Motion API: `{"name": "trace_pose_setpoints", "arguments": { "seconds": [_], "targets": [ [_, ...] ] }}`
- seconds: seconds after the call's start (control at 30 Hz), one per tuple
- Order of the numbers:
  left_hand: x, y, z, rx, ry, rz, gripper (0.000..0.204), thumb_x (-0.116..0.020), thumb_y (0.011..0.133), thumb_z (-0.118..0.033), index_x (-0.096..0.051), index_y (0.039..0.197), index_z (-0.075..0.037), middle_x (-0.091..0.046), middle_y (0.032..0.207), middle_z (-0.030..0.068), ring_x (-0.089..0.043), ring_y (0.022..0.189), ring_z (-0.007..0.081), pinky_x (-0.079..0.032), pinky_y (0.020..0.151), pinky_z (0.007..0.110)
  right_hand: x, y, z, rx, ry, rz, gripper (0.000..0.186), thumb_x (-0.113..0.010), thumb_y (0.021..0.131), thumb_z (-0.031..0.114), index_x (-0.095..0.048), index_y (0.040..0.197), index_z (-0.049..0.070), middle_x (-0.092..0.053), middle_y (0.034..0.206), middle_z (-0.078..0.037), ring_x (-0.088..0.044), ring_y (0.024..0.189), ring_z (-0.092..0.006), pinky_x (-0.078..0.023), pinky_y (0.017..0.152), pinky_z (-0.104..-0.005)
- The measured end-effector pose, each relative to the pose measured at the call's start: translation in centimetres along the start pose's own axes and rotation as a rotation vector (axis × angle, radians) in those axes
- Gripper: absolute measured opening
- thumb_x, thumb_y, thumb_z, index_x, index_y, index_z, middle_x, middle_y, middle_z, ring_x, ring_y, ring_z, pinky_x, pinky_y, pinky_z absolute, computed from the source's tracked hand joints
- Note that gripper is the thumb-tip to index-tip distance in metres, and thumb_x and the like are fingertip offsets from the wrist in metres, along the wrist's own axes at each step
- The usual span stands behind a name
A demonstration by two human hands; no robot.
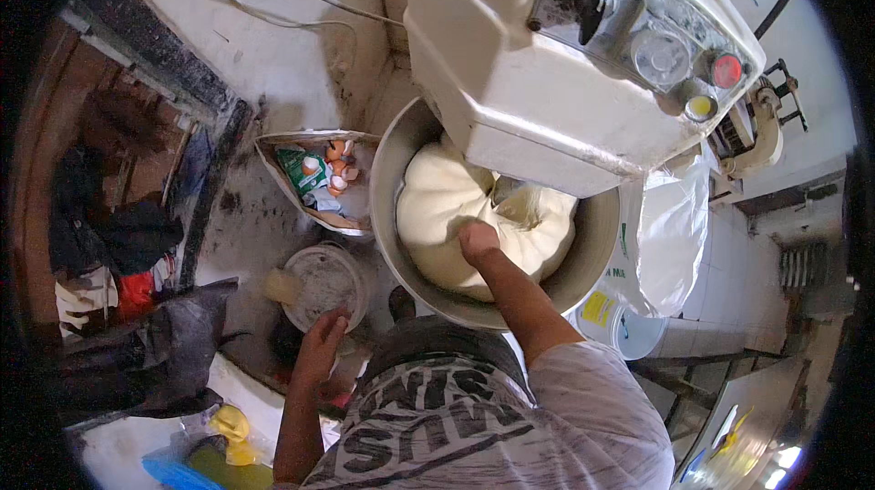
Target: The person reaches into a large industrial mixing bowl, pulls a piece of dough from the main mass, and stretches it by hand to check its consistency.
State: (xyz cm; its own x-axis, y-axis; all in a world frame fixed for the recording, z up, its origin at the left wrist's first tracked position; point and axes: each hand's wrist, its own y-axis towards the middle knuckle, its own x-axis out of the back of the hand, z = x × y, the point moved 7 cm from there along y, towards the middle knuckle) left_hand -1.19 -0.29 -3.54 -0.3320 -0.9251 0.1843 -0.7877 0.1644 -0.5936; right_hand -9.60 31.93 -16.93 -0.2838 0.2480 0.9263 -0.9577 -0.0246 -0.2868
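Note:
Pale, smooth dough [442, 203] fills much of a large metal mixing bowl [386, 189]. It bulges in thick folds around the mixer's tool, which is partly hidden under the machine's head. My right hand [479, 242] reaches into the bowl, its curled fingers closed against the dough's near surface; the fingertips are hidden. Outside the bowl, at the lower left, my left hand [319, 344] hangs with loosely bent fingers and nothing visible in it. Beneath that hand, on the floor, is a dusty round tub [326, 276].
The white mixer head [519, 61] with knobs overhangs the bowl's far side. An open sack [273, 148] with eggshells stands left of the bowl. A white plastic bag [670, 244] hangs at its right, above a clear bucket [638, 333]. A yellow cloth-like item [235, 435] lies lower left.

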Motion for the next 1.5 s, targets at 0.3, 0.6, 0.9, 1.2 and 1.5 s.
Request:
{"name": "trace_pose_setpoints", "arguments": {
  "seconds": [0.3, 0.6, 0.9, 1.2, 1.5],
  "targets": [
    [-0.6, 0.7, -1.3, 0.005, 0.089, -0.008, 0.036, -0.049, 0.092, -0.026, -0.051, 0.119, -0.002, -0.055, 0.117, 0.0104, -0.05, 0.11, 0.0197, -0.036, 0.095, 0.03, 6.0, -5.2, 2.5, 0.112, -0.172, 0.284, 0.032, -0.053, 0.082, 0.034, -0.064, 0.087, 0.004, -0.065, 0.085, -0.014, -0.064, 0.081, -0.0279, -0.051, 0.072, -0.0387],
    [0.6, 0.3, -1.4, 0.03, 0.208, -0.041, 0.036, -0.048, 0.091, -0.028, -0.053, 0.115, -0.001, -0.058, 0.113, 0.0116, -0.051, 0.109, 0.0213, -0.036, 0.094, 0.032, 2.1, -0.1, 6.5, 0.065, -0.196, 0.062, 0.07, -0.04, 0.082, 0.063, -0.012, 0.14, 0.038, 0.003, 0.148, -0.011, -0.002, 0.131, -0.0474, -0.012, 0.093, -0.0723],
    [1.5, -0.7, 0.0, -0.048, 0.135, -0.085, 0.033, -0.048, 0.092, -0.027, -0.054, 0.113, -0.002, -0.057, 0.114, 0.0111, -0.051, 0.108, 0.0199, -0.037, 0.093, 0.031, -3.0, -2.5, 4.2, 0.267, -0.398, 0.227, 0.067, -0.044, 0.081, 0.06, -0.016, 0.139, 0.04, -0.002, 0.149, -0.003, -0.002, 0.135, -0.037, -0.013, 0.097, -0.0669],
    [1.3, -0.3, -0.4, -0.033, 0.109, -0.045, 0.032, -0.048, 0.092, -0.026, -0.054, 0.112, -0.002, -0.058, 0.106, 0.0088, -0.052, 0.098, 0.0175, -0.039, 0.088, 0.03, 5.2, -3.1, 6.0, 0.198, -0.551, 0.389, 0.048, -0.035, 0.09, 0.032, -0.035, 0.136, 0.016, -0.036, 0.135, -0.019, -0.032, 0.125, -0.0401, -0.007, 0.1, -0.0638],
    [2.1, -0.9, 1.7, -0.054, 0.126, -0.023, 0.035, -0.048, 0.092, -0.027, -0.053, 0.115, -0.001, -0.058, 0.111, 0.0121, -0.051, 0.107, 0.0192, -0.038, 0.092, 0.031, -1.6, 2.4, -1.0, -0.004, -0.575, 0.296, 0.056, -0.03, 0.09, 0.021, -0.015, 0.14, 0.002, -0.024, 0.14, -0.026, -0.019, 0.132, -0.0391, -0.003, 0.106, -0.055]
  ]
}}
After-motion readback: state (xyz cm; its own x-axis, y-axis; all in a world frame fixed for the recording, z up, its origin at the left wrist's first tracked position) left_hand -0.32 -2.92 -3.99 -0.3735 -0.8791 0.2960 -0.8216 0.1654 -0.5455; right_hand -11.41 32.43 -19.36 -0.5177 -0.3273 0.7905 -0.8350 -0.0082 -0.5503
